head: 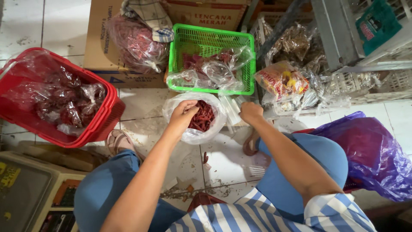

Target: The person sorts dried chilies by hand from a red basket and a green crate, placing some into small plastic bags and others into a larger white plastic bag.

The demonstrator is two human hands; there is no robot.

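Nearest, then, come the person's blue-trousered knees and striped shirt, with both forearms running up toward twelve o'clock. Between the knees, on the pale tiled floor [223, 163], stands a clear plastic bag of dried red chillies [201, 117], its mouth rolled open and facing up.

The left hand [183, 112] sits at the bag's nine o'clock rim, fingers curled down and dipping into the chillies; whether they pinch any pods I cannot tell, since the knuckles hide the tips. The right hand [250, 112] lies just outside the bag at its three o'clock, loosely closed over a small stack of flat clear plastic bags [231, 109]; its grip too is hidden. So the chillies lie directly under the left hand, and a short way toward nine o'clock from the right; the left is clearly nearer.

Farther, at twelve o'clock, a green plastic mesh basket [248, 64] holds small filled clear packets. At ten o'clock a red plastic basket [105, 122] holds more packets of chillies. At three o'clock slumps a purple plastic bag [373, 150].
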